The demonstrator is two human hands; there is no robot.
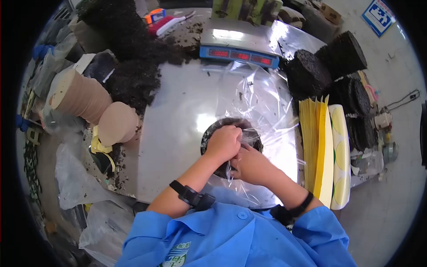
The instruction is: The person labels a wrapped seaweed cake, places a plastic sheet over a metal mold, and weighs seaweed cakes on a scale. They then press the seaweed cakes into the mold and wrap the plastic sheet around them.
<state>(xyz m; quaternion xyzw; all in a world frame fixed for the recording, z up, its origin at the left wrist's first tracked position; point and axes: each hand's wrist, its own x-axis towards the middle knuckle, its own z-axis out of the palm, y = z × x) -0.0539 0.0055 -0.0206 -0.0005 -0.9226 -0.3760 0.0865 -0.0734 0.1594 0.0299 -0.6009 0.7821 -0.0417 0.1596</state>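
Note:
A dark round cake (208, 134) lies on the bare metal tabletop (173, 129), partly wrapped in clear plastic film (271, 104) that spreads up and to the right. My left hand (224, 142) is over the cake with its fingers curled in and pressed together at the film. Close against it, my right hand (250, 163) also rests over the cake, fingers bent around gathered film. Both hands meet near the cake's middle and hide much of it.
A scale (240, 55) with red digits stands behind the cake. Loose dark leaves (133, 84) and round paper stacks (118, 123) are at the left. Yellow paper sheets (313, 142), a label sheet (340, 160) and several dark cakes (309, 73) stand at the right.

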